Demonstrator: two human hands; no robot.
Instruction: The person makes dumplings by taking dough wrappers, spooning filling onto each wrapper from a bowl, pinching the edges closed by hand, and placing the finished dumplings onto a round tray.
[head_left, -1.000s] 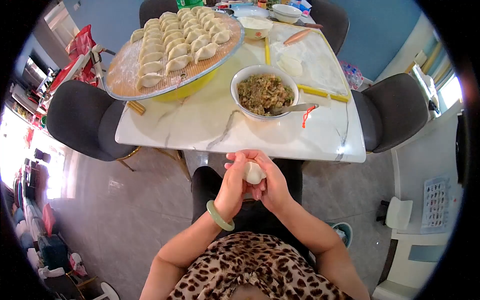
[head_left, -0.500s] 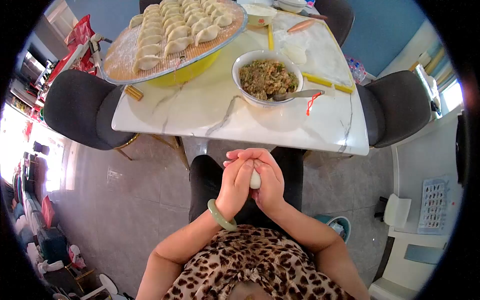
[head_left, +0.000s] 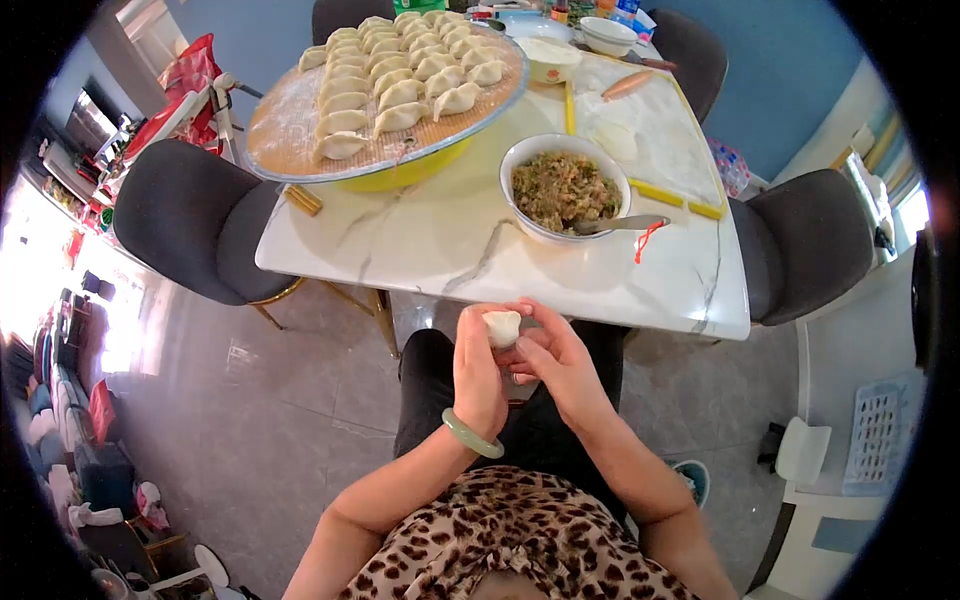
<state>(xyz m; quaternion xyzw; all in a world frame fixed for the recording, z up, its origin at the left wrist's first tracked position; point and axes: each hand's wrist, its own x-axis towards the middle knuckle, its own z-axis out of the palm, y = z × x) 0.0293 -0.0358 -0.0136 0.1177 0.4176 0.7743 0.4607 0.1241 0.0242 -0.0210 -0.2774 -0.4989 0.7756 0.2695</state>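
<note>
A pale dumpling (head_left: 502,328) sits between my two hands, just off the table's near edge and above my lap. My left hand (head_left: 478,372) cups it from the left, a green bangle round that wrist. From the other side, the curved fingers and thumb of my right hand (head_left: 562,362) close about the dumpling; some fingertips are hidden behind it. Beyond my hands stands a white bowl (head_left: 508,208) of minced filling (head_left: 562,190), with a metal spoon (head_left: 622,224) resting in it.
At the back left, a round board (head_left: 275,130) carries several rows of dumplings (head_left: 400,90) over a yellow basin (head_left: 420,172). A floured mat (head_left: 665,125) with a rolling pin (head_left: 627,85) lies at the right. Dark chairs (head_left: 185,215) flank the marble table (head_left: 400,255).
My hands were pressed together round the dumpling; now they are spread further apart and more of it shows on top. The view has shifted, so the table sits lower and further right.
</note>
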